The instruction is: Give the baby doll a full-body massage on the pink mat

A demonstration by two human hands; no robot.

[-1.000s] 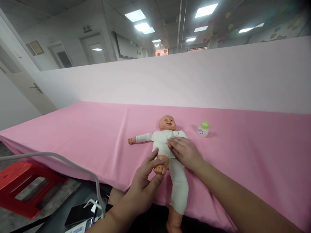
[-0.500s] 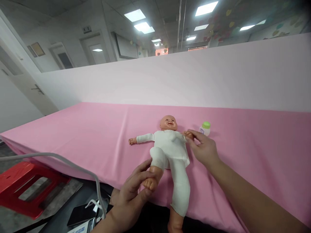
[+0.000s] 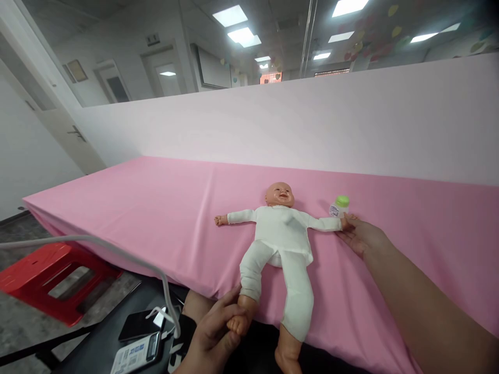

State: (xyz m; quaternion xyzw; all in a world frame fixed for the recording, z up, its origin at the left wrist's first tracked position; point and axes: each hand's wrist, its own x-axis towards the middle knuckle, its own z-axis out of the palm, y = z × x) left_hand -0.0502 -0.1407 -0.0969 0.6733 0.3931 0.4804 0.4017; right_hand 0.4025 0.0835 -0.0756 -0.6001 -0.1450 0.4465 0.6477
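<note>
A baby doll [image 3: 281,234] in a white suit lies on its back on the pink cloth [image 3: 148,208], arms spread, legs over the near edge. My left hand [image 3: 216,332] is closed round the doll's bare foot on the left side, just past the table's edge. My right hand [image 3: 358,234] holds the doll's outstretched hand between its fingertips, with the arm pulled straight out to the right. A small white bottle with a green cap [image 3: 339,206] stands just behind that hand.
A white partition wall [image 3: 312,119] runs along the back of the table. Below the near edge are a phone [image 3: 138,325], a labelled device [image 3: 134,356] and a white cable [image 3: 117,254]. A red stool [image 3: 50,280] stands on the floor at left.
My right hand went from the doll's belly to its hand and drew that arm out to the right. My left hand pulled the bent leg straight toward me.
</note>
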